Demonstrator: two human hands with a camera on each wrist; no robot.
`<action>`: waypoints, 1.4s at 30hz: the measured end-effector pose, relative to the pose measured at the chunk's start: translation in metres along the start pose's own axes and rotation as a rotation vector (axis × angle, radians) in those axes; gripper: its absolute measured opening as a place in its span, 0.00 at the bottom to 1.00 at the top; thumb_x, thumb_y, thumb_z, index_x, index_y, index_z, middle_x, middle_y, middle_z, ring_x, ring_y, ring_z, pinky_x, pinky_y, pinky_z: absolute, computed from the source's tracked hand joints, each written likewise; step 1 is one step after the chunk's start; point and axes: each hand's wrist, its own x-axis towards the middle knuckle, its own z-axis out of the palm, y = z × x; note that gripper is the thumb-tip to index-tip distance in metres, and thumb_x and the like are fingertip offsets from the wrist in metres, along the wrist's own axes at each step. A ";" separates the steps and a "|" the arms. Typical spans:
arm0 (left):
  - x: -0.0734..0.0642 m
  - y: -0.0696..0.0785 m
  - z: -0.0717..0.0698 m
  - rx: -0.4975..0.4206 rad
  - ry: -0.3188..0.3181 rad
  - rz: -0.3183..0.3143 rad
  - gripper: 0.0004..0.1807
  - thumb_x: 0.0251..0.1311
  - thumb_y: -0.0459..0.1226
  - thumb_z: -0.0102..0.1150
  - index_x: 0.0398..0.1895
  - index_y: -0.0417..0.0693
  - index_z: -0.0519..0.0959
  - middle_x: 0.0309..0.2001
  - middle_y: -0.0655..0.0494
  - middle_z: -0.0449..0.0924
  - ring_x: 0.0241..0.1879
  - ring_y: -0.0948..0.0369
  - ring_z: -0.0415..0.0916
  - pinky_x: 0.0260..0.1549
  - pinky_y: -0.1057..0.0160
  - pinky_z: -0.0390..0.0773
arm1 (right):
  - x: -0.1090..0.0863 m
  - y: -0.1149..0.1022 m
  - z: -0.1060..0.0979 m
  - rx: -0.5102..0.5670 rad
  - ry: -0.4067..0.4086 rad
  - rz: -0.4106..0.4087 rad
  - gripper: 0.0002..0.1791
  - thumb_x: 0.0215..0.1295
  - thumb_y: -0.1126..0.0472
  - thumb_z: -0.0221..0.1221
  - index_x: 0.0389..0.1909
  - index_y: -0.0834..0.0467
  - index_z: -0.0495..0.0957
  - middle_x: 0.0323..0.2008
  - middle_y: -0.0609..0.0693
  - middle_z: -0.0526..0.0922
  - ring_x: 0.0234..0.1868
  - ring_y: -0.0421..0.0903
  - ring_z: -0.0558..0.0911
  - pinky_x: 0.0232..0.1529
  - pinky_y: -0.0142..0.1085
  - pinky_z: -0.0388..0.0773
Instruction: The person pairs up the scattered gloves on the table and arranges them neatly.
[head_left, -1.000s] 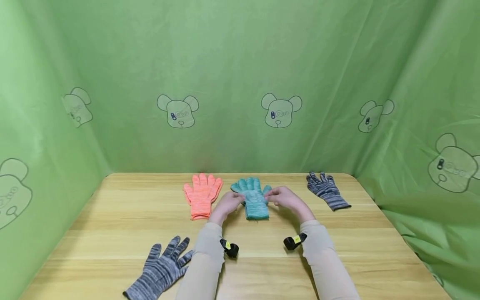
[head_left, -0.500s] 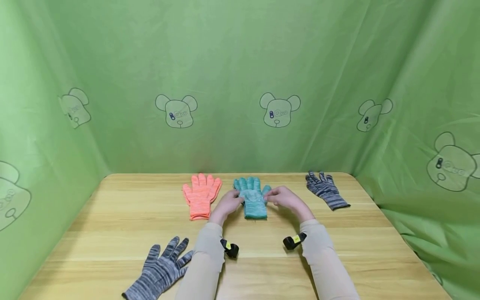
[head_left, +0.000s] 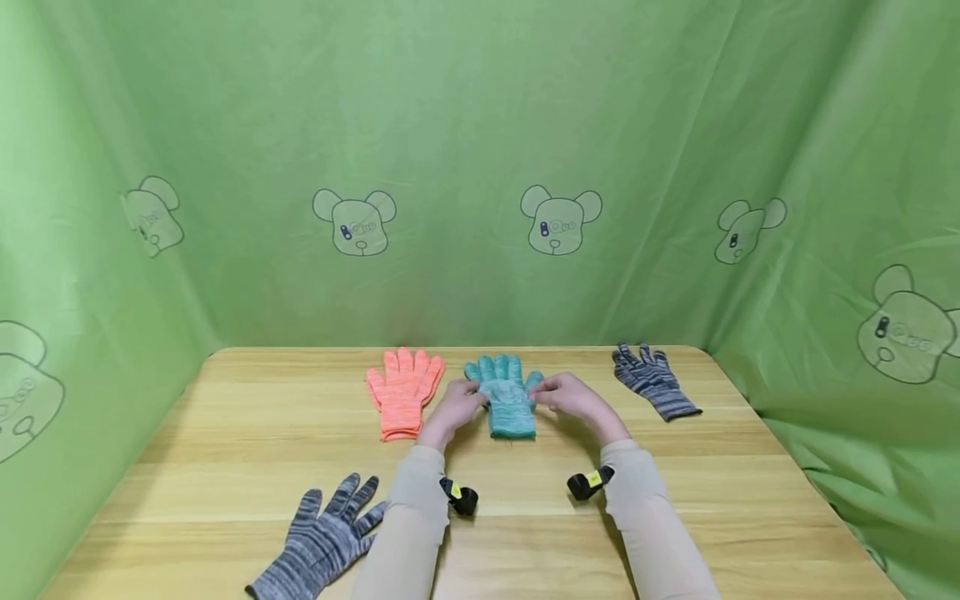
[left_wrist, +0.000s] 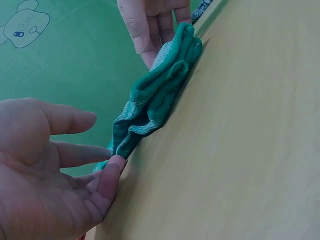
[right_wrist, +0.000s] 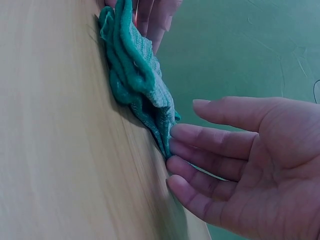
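Note:
A teal knit glove [head_left: 512, 408] lies on the table at the back centre, fingers pointing away and cuff toward me. My left hand [head_left: 456, 407] is at its left side; in the left wrist view, fingertips [left_wrist: 116, 161] touch the cloth edge while the thumb stays apart. On the glove's other side, my right hand [head_left: 573, 395] rests its fingertips [right_wrist: 176, 132] against the edge, thumb raised clear. Layers of cloth bunch up between both hands in the wrist views. An orange-pink knit glove [head_left: 403, 396] lies flat just left of the left hand.
A grey-and-black striped glove [head_left: 318, 542] lies at the front left, partly behind the left sleeve [head_left: 408, 529]. Another striped glove [head_left: 652, 382] is at the back right. Green cloth [head_left: 465, 125] surrounds the wooden table [head_left: 517, 542] on the back and sides.
The teal glove's left fingers have drawn together slightly, and the dark underside at its left no longer shows. Both hands stay nearly in place. The other gloves lie as before.

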 end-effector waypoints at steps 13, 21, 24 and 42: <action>-0.003 -0.001 -0.003 -0.095 0.011 -0.008 0.27 0.70 0.39 0.49 0.70 0.41 0.64 0.68 0.42 0.67 0.57 0.50 0.72 0.44 0.57 0.78 | -0.003 -0.001 -0.007 0.049 0.048 0.018 0.20 0.69 0.58 0.56 0.57 0.63 0.75 0.56 0.62 0.78 0.51 0.56 0.80 0.53 0.46 0.80; -0.002 0.004 -0.002 -0.103 0.034 -0.014 0.19 0.67 0.35 0.53 0.59 0.38 0.74 0.47 0.43 0.78 0.35 0.54 0.77 0.32 0.62 0.79 | 0.011 -0.013 -0.013 0.047 0.084 -0.049 0.22 0.70 0.59 0.55 0.59 0.67 0.73 0.55 0.64 0.78 0.54 0.60 0.78 0.54 0.50 0.79; -0.002 0.005 -0.002 -0.082 0.019 -0.022 0.16 0.65 0.34 0.55 0.54 0.38 0.76 0.42 0.43 0.79 0.31 0.57 0.77 0.31 0.63 0.81 | 0.019 -0.017 -0.014 0.049 0.100 -0.049 0.21 0.70 0.58 0.54 0.59 0.66 0.73 0.57 0.63 0.78 0.55 0.60 0.77 0.55 0.51 0.78; -0.004 0.004 0.002 0.045 -0.104 0.004 0.14 0.64 0.36 0.57 0.51 0.44 0.81 0.36 0.49 0.79 0.31 0.57 0.77 0.26 0.66 0.77 | 0.050 -0.011 -0.009 0.085 0.125 0.017 0.19 0.70 0.59 0.54 0.56 0.65 0.76 0.57 0.63 0.78 0.56 0.57 0.76 0.55 0.45 0.76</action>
